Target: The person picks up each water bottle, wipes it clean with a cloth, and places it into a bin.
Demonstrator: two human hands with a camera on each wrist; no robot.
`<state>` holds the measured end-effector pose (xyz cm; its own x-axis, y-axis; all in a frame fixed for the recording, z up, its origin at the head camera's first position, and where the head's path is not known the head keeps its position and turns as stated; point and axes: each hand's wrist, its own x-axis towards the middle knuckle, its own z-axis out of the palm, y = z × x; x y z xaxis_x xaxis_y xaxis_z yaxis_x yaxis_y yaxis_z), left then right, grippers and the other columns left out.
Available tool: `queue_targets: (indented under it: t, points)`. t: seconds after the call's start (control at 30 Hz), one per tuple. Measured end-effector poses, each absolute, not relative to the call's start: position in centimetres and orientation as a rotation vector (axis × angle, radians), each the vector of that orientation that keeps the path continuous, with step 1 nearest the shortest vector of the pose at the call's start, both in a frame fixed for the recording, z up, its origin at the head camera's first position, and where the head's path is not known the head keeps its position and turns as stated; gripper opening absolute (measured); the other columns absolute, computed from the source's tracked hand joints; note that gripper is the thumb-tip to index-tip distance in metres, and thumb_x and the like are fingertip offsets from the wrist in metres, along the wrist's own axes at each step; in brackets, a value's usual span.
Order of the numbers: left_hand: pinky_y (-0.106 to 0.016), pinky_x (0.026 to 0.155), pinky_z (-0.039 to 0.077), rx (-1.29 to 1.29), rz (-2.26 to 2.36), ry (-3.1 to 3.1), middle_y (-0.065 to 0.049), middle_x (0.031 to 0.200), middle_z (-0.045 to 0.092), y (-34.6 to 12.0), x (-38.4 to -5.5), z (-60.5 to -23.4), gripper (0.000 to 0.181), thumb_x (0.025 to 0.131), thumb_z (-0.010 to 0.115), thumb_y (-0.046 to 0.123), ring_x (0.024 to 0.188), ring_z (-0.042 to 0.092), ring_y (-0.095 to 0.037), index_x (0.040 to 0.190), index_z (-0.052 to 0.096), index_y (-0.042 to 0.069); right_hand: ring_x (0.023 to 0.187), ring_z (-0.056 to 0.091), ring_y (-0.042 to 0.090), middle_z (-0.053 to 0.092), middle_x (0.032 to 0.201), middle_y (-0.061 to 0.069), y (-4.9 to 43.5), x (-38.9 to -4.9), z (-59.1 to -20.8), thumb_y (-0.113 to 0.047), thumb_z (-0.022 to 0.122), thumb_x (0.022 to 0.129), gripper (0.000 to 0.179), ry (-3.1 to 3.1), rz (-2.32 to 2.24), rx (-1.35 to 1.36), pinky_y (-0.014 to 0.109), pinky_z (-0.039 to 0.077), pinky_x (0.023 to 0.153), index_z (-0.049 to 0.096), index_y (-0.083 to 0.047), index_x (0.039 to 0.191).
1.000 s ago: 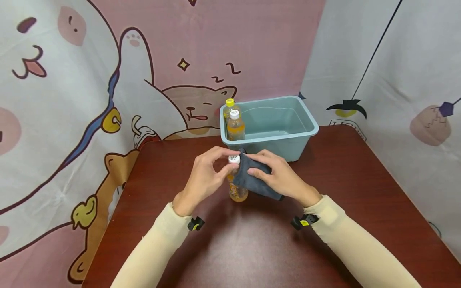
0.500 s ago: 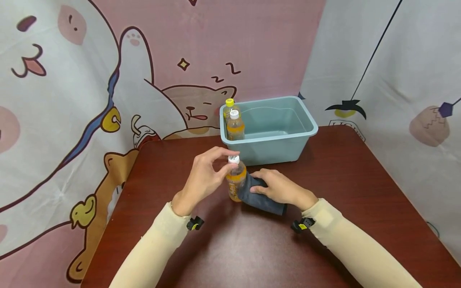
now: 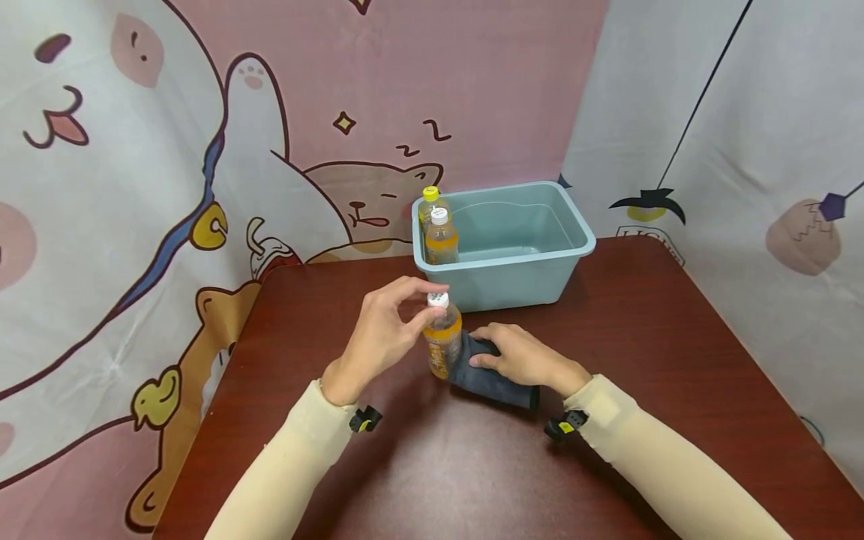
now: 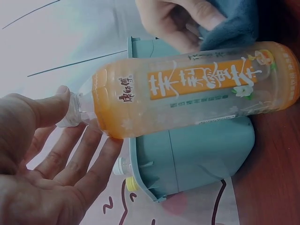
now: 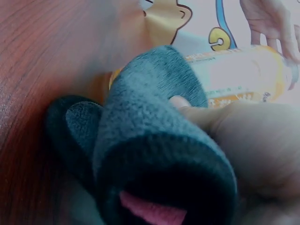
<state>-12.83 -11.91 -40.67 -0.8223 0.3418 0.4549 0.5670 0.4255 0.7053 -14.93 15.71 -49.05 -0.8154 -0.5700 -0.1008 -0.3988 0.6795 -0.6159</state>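
Observation:
An orange-labelled drink bottle (image 3: pixel 442 341) with a white cap stands upright on the table. My left hand (image 3: pixel 383 326) pinches its cap between thumb and fingers, as the left wrist view shows with the bottle cap (image 4: pixel 72 110). On the bottle's right side, my right hand (image 3: pixel 523 356) holds a folded dark grey cloth (image 3: pixel 493 382) against the lower part. In the right wrist view the cloth (image 5: pixel 154 93) is bunched and rolled, with the thumb on it and the bottle (image 5: pixel 234 70) behind. The right fingers behind the cloth are partly hidden.
Behind the bottle is a light blue plastic bin (image 3: pixel 499 281). Inside its left end stand a white-capped bottle (image 3: pixel 442 244) and a yellow-capped bottle (image 3: pixel 430 202). The dark red wooden table (image 3: pixel 675 360) lies beneath, with printed cloth walls (image 3: pixel 499 90) around it.
My right hand and the cloth have moved down the bottle, from near its cap to its lower part. The left hand keeps its grip on the cap.

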Motion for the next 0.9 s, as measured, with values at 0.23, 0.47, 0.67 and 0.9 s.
queue_targets:
  t: [0.23, 0.47, 0.67, 0.9]
  points:
    - [-0.037, 0.095, 0.072, -0.793, -1.348, -2.44, -0.002, 0.132, 0.084, -11.9, -12.8, -40.6, 0.036, 0.102, 0.091, 0.013, 0.111, 0.087, -0.022, 0.137, 0.084, 0.013, 0.134, 0.076, 0.027, 0.079, 0.146, 0.008, 16.5, -14.9, -48.1, -0.033, 0.081, 0.113, 0.052, 2.651, -1.083, -0.853, 0.055, 0.062, 0.114, 0.071, -0.009, 0.158]
    - [-0.037, 0.095, 0.072, -0.79, -1.328, -2.443, -0.002, 0.13, 0.084, -12.0, -12.7, -40.5, 0.038, 0.101, 0.093, 0.013, 0.112, 0.086, -0.022, 0.137, 0.084, 0.017, 0.11, 0.07, 0.019, 0.08, 0.131, 0.003, 16.5, -14.6, -46.2, -0.033, 0.083, 0.112, 0.05, 2.725, -1.166, -0.902, 0.043, 0.057, 0.096, 0.072, -0.013, 0.157]
    - [-0.04, 0.095, 0.073, -0.79, -1.337, -2.435, -0.001, 0.129, 0.085, -12.0, -12.8, -40.5, 0.038, 0.1, 0.094, 0.013, 0.113, 0.085, -0.019, 0.137, 0.085, 0.013, 0.117, 0.071, 0.02, 0.078, 0.138, 0.003, 16.3, -14.3, -45.0, -0.035, 0.081, 0.113, 0.052, 2.761, -1.265, -0.916, 0.043, 0.058, 0.097, 0.071, -0.015, 0.159]
    - [-0.033, 0.097, 0.071, -0.782, -1.299, -2.436, 0.0, 0.129, 0.086, -12.0, -12.7, -40.6, 0.036, 0.101, 0.093, 0.018, 0.115, 0.084, -0.019, 0.137, 0.086, 0.018, 0.095, 0.061, 0.015, 0.072, 0.123, -0.001, 15.5, -14.2, -44.5, -0.035, 0.081, 0.113, 0.05, 2.786, -1.371, -0.969, 0.031, 0.051, 0.076, 0.071, -0.022, 0.161]
